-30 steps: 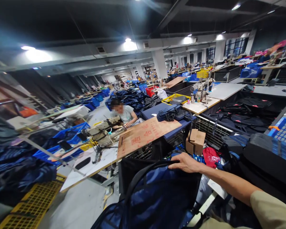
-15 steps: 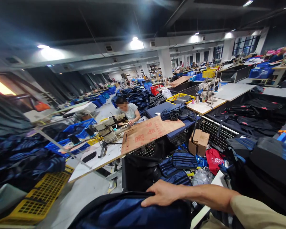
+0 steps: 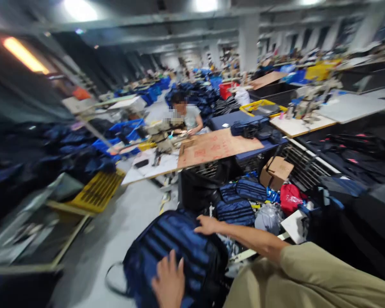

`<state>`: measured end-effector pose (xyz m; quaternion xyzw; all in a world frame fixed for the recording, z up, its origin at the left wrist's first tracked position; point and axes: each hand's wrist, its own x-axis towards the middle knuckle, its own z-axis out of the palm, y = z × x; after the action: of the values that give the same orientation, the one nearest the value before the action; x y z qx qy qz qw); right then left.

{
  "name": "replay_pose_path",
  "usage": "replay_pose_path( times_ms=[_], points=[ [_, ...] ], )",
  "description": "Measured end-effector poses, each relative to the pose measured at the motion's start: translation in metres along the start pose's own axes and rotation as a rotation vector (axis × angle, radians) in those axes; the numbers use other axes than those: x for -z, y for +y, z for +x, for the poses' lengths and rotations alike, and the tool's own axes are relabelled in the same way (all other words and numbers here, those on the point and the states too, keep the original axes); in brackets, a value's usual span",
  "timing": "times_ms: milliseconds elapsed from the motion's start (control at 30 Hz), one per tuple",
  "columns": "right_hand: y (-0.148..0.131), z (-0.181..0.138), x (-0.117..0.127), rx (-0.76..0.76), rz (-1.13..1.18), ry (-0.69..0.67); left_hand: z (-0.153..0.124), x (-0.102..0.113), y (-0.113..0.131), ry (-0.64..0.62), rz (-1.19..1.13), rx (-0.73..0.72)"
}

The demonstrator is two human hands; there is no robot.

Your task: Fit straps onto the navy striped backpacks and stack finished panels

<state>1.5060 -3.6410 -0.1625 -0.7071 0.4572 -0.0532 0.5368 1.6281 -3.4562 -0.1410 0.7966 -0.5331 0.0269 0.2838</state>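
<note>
Head view: I have one camera, looking forward and down; the picture is blurred toward its edges.
Blue bag: near centre, dark blue with black bands, beside the wearer's khaki clothing; a thin loop sticks out at its left.
Left hand: fingers extended and spread over the near part of the bag's face, nothing gripped; I cannot tell how firmly it presses.
Right hand: at the bag's far right edge, fingers partly extended; I cannot tell whether they pinch the fabric.
Black bin: just beyond the bag; to the right of its dark side lie blue striped pieces, a clear plastic bag and a red bundle.
Carton: beyond the red bundle, flaps partly raised.
Brown board: farther off, red markings on top, lying across a white table.
Co-worker: seated at far centre behind a sewing machine.
Yellow crate: left of the bag, well apart.
</note>
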Motion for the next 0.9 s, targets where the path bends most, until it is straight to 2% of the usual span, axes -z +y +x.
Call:
replay_pose_path(
  times_ms=[67, 100, 167, 233, 367, 500, 600, 667, 700, 800, 900],
  points=[
    [0.037, -0.007, -0.005, -0.036, -0.042, -0.049, -0.02, -0.02, -0.028, -0.116, 0.16, 0.143],
    [0.053, -0.009, -0.008, -0.045, -0.06, -0.073, -0.028, -0.029, -0.041, -0.203, 0.227, 0.179],
    [0.077, -0.012, -0.012, -0.05, -0.087, -0.121, -0.038, -0.046, -0.061, -0.298, 0.295, 0.231],
    [0.087, -0.014, -0.02, -0.038, -0.1, -0.154, -0.042, -0.057, -0.074, -0.31, 0.317, 0.266],
    [0.086, -0.021, -0.035, 0.006, -0.119, -0.155, -0.049, -0.067, -0.087, -0.272, 0.319, 0.251],
    [0.083, -0.033, -0.044, 0.03, -0.119, -0.15, -0.051, -0.068, -0.09, -0.281, 0.305, 0.233],
    [0.087, -0.041, -0.05, 0.034, -0.11, -0.151, -0.044, -0.07, -0.084, -0.28, 0.286, 0.288],
    [0.096, -0.04, -0.052, 0.046, -0.035, -0.167, -0.039, -0.072, -0.075, -0.257, 0.286, 0.326],
    [0.102, -0.036, -0.051, 0.027, 0.073, -0.17, -0.036, -0.073, -0.07, -0.24, 0.292, 0.333],
    [0.134, -0.013, -0.043, -0.192, 0.516, -0.095, -0.031, -0.08, -0.056, -0.188, 0.314, 0.321],
    [0.186, 0.02, -0.029, -0.473, 0.715, 0.037, -0.03, -0.094, -0.054, -0.119, 0.313, 0.344]
  ],
)
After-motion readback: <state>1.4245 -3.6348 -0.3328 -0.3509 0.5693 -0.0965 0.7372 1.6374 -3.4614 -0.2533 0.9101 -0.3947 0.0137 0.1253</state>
